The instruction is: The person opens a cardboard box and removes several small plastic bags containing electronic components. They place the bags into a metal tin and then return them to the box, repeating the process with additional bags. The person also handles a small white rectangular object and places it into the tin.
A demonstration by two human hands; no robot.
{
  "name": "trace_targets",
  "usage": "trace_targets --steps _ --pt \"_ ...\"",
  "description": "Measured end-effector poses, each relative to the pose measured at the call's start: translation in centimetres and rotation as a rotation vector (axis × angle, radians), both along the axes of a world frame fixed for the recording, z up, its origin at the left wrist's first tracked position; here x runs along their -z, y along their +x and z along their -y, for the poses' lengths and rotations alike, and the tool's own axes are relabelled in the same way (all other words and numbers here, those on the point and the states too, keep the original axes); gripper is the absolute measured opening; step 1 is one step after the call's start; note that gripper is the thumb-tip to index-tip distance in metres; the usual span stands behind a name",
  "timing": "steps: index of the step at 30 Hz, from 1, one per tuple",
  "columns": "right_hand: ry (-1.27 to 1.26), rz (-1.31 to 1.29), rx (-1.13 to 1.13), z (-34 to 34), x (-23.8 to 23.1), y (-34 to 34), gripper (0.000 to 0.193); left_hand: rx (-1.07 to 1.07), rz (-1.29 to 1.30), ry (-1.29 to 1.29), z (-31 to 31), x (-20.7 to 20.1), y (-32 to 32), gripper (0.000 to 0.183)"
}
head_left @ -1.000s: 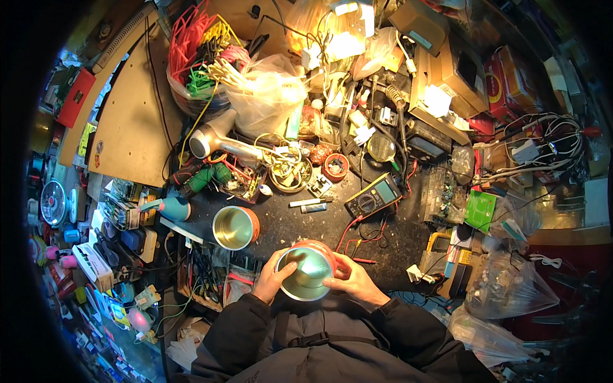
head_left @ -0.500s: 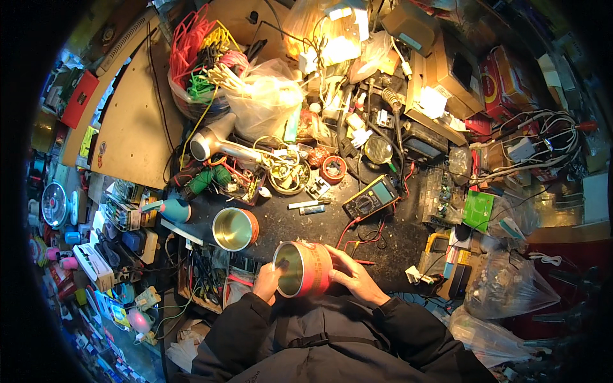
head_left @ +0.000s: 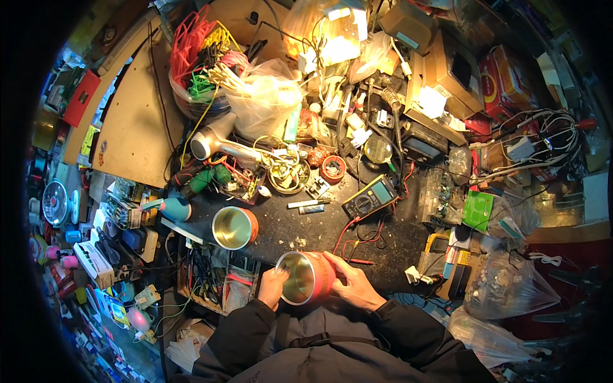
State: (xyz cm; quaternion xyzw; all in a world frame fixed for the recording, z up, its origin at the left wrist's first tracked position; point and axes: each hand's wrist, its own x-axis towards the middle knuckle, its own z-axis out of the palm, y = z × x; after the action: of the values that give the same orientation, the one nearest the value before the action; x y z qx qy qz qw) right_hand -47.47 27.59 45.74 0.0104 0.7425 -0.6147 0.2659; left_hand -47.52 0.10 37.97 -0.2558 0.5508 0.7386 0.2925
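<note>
A red cylindrical can (head_left: 324, 276) with a shiny metal inside sits between my hands just in front of my body, its open mouth turned to the left. My right hand (head_left: 357, 286) is curled round its right side, thumb toward me and fingers over the far side. At the left rim my left hand (head_left: 273, 286) is closed, with its thumb at the edge of the mouth; its other fingers are partly hidden. A second open can (head_left: 254, 228), orange-red outside, stands on the dark bench (head_left: 300, 225) beyond my left hand.
A multimeter (head_left: 370, 198) with red leads lies beyond my right hand. Two pen-like sticks (head_left: 311, 209) lie mid-bench. Further back are a heat gun (head_left: 217, 140), a tape roll (head_left: 333, 168) and bags of coloured wire (head_left: 191, 57). An open drawer (head_left: 223, 293) holds tools at left.
The red can in my hands has shifted slightly right and its mouth has turned a little. My left thumb has moved from inside the mouth to its rim. The second can stays put.
</note>
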Motion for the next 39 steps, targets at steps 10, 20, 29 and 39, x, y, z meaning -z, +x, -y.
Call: trace_targets --steps 10,20,29,39 --pt "-0.585 0.525 0.288 -2.4 2.1 0.3 0.080 0.200 -0.053 0.063 -0.3 -3.6 -2.6 0.063" --pt "-0.305 0.421 0.079 -0.9 0.7 -0.1 0.082 0.528 -0.180 -0.066 0.9 -1.1 -3.2 0.063" --pt "-0.255 0.466 0.033 -0.1 1.7 -1.2 0.078 0.395 -0.044 0.235 2.3 -1.9 -4.5 0.087" --pt "-0.684 0.660 0.170 0.2 3.4 -1.2 0.079 0.286 0.168 0.578 4.9 -0.8 -3.9 0.106"
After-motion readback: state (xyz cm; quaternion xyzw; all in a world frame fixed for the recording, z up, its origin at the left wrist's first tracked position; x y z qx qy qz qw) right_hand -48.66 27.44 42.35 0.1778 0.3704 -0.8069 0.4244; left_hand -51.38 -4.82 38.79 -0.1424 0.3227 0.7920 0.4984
